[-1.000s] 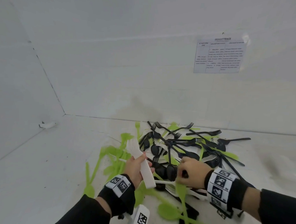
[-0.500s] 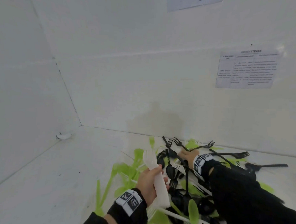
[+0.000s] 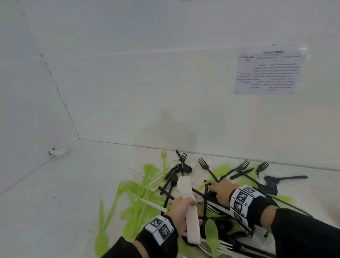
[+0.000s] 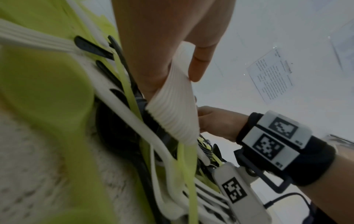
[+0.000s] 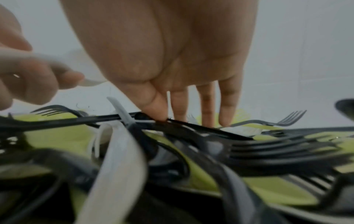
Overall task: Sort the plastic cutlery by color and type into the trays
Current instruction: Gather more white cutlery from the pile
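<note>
A tangled pile of green spoons (image 3: 136,189), black forks (image 3: 205,167) and white cutlery lies on the white surface against the back wall. My left hand (image 3: 194,201) grips a stack of white forks (image 3: 191,222) upright at the pile's near left, tines up. In the left wrist view the stack's ribbed handles (image 4: 172,109) sit under my thumb, in the left hand (image 4: 172,60). My right hand (image 3: 219,189) lies on the middle of the pile. In the right wrist view its fingers (image 5: 206,106) point straight down, and the thumb touches a black handle (image 5: 191,125).
A printed sheet (image 3: 267,73) hangs on the back wall at the right. A small white object (image 3: 59,151) sits in the left corner. A black spoon (image 3: 273,180) lies at the pile's right edge. Bare white surface stretches to the left of the pile.
My right hand went from beside the left hand to the pile's far side, then drew back to its middle. The left hand keeps holding the white forks.
</note>
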A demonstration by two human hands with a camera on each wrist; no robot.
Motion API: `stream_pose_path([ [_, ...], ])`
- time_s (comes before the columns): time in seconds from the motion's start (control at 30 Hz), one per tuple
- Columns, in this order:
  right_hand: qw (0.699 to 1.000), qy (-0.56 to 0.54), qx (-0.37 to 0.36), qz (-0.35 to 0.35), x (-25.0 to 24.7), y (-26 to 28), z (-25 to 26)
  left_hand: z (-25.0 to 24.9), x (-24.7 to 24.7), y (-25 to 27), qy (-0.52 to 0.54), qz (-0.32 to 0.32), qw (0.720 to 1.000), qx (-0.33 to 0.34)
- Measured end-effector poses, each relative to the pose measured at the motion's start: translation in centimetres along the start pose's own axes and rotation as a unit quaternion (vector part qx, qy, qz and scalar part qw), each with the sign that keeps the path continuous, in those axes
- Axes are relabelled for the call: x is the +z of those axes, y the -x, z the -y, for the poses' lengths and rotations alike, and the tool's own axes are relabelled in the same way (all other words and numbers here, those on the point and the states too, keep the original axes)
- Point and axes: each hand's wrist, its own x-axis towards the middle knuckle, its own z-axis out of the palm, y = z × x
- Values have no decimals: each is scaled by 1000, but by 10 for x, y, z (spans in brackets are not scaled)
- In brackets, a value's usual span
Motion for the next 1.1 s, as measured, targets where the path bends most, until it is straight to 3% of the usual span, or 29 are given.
stream_pose_path([
  [0.23,995,-73,49,-50,7,37,-5,10,13,11,-13,19,1000,12],
  [0.37,990,-113,28,-85,6,57,-3,18,22,11,17,29,999,0],
  [0.47,933,-319,-1,-168,6,68,3,16,29,17,71,47,996,-36],
  [0.6,848,-523,-15,-87,12,80,18,13,37,29,66,63,994,-63],
  [0.8,711,-701,-1,-61,13,86,28,15,42,42,39,95,994,-40],
  [0.87,699,-710,9,-84,13,88,31,18,41,42,16,106,994,-30],
  [0.97,706,-696,17,-131,17,89,34,22,38,43,5,109,994,-8],
  [1.1,667,-734,9,-126,26,97,40,30,33,46,-3,122,993,1],
])
